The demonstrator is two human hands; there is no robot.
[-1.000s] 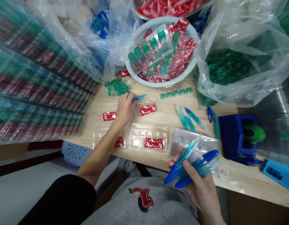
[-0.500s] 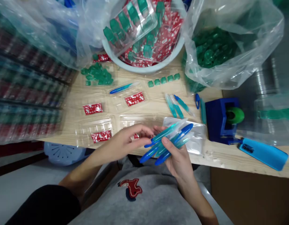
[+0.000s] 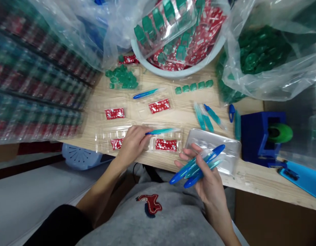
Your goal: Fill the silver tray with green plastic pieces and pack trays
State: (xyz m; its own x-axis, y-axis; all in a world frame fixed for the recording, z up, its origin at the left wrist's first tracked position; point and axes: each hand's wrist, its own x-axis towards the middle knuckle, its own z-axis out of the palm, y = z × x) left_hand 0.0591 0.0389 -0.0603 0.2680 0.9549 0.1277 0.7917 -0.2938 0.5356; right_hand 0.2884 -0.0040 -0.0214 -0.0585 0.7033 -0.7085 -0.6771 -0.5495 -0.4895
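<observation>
My left hand (image 3: 134, 142) pinches the blue end of a teal pen (image 3: 161, 131) over a clear plastic tray (image 3: 178, 137). A red patterned packet (image 3: 165, 145) lies in that tray, just in front of the pen. My right hand (image 3: 206, 171) holds several blue and teal pens (image 3: 196, 171) in a loose bundle, thumb across them and fingers partly spread. Another clear tray, with a red packet (image 3: 116, 144), is partly hidden by my left hand. Behind, a pen (image 3: 145, 93) rests in a tray near a red packet (image 3: 159, 106).
A white basin (image 3: 170, 72) of packets and green pieces stands at the back. Green cubes (image 3: 123, 77) are piled at left. Empty trays (image 3: 224, 147), loose teal pens (image 3: 207, 118), a blue tape dispenser (image 3: 254, 136) and a phone (image 3: 303, 179) are at right. Filled packs (image 3: 40, 92) are stacked at left.
My left hand has drawn one pen away from the bundle and moved left with it over a tray. My right hand keeps the other pens, its fingers looser. The view has shifted.
</observation>
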